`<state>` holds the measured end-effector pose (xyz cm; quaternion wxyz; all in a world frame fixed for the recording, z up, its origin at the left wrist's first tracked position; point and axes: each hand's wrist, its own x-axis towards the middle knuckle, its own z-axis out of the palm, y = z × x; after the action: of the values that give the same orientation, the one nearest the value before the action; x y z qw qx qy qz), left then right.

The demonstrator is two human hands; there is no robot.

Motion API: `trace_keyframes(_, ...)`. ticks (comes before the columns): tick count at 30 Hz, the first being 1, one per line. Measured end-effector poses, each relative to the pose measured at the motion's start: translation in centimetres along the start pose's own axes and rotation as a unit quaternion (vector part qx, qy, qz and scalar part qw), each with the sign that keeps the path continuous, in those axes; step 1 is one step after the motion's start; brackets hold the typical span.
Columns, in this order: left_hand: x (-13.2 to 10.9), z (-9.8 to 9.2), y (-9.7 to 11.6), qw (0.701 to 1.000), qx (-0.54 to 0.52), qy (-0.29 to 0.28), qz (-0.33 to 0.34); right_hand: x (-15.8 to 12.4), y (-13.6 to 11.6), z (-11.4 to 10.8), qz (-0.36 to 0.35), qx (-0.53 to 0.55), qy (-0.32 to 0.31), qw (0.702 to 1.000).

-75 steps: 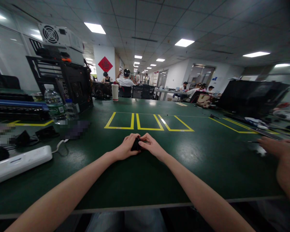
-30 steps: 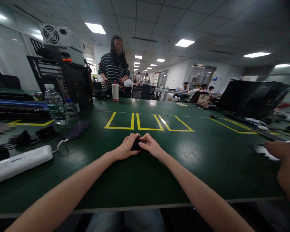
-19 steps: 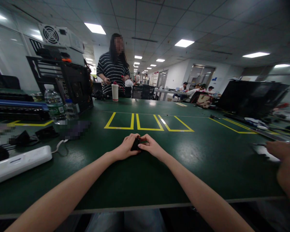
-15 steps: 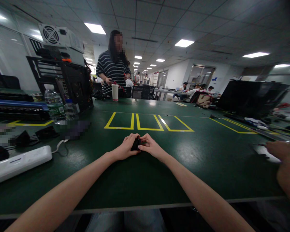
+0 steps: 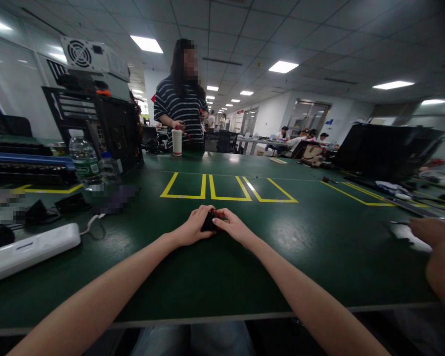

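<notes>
A small black object (image 5: pixel 208 222) is held between my two hands, low over the green table (image 5: pixel 207 282), just on the near side of the yellow tape outlines (image 5: pixel 230 198). My left hand (image 5: pixel 193 226) wraps round its left side with the fingers bent over the top. From the right, my right hand (image 5: pixel 233 225) grips it with thumb and fingertips. The fingers cover much of the object, and its details are too small and dark to make out.
On the left lie a white power strip (image 5: pixel 33 252), a water bottle (image 5: pixel 83 160) and a black computer case (image 5: pixel 114 126). A white cup (image 5: pixel 177 142) stands at the far edge, near a standing person (image 5: pixel 181 104). Another person's hand (image 5: pixel 435 232) rests at the right.
The right thumb and fingers have shifted slightly on the black object. Across the table, the standing person has moved a little to the right.
</notes>
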<state>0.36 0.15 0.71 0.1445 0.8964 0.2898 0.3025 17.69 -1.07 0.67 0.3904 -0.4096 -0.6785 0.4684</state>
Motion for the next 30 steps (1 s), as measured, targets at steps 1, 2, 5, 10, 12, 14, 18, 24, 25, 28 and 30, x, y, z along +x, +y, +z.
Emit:
trace_keyframes(1, 0.0, 0.0, 0.0, 1.0, 0.002, -0.001, 0.001, 0.0, 0.0, 0.0, -0.009, -0.002, -0.001, 1.0)
trace_keyframes(2, 0.0, 0.0, 0.0, 1.0, 0.004, 0.0, 0.002, 0.1, 0.0, 0.0, -0.018, -0.001, -0.002, 1.0)
trace_keyframes(5, 0.0, 0.1, 0.0, 1.0, 0.01, 0.005, 0.005, 0.0, -0.1, 0.0, -0.036, 0.021, -0.013, 0.999)
trace_keyframes(10, 0.1, 0.1, 0.0, 1.0, 0.009, 0.007, 0.002, -0.4, -0.7, 0.2, -0.027, 0.016, -0.012, 0.999)
trace_keyframes(12, 0.1, 0.1, 0.0, 1.0, 0.007, 0.006, 0.002, -0.5, -1.0, 0.2, -0.031, 0.004, 0.0, 1.0)
trace_keyframes(14, 0.1, 0.0, 0.1, 1.0, 0.006, 0.002, 0.002, -0.5, -1.1, 0.3, -0.036, -0.003, 0.006, 0.999)
trace_keyframes(18, 0.1, -0.1, 0.2, 1.0, 0.002, 0.001, 0.002, -0.3, -0.7, 0.2, -0.021, -0.012, 0.013, 1.0)
trace_keyframes(24, 0.0, -0.2, 0.3, 1.0, -0.002, -0.002, -0.003, -0.1, -0.2, -0.1, 0.002, -0.012, -0.004, 1.0)
trace_keyframes(25, 0.0, -0.3, 0.4, 1.0, -0.003, -0.004, -0.005, -0.1, -0.3, -0.2, -0.006, -0.01, -0.011, 1.0)
trace_keyframes(28, -0.1, -0.4, 0.4, 1.0, -0.003, -0.01, -0.007, -0.4, -0.7, -0.2, -0.028, 0.014, -0.034, 0.999)
trace_keyframes(30, -0.1, -0.4, 0.3, 1.0, -0.002, -0.009, -0.005, -0.5, -0.9, -0.2, -0.028, 0.023, -0.039, 0.999)
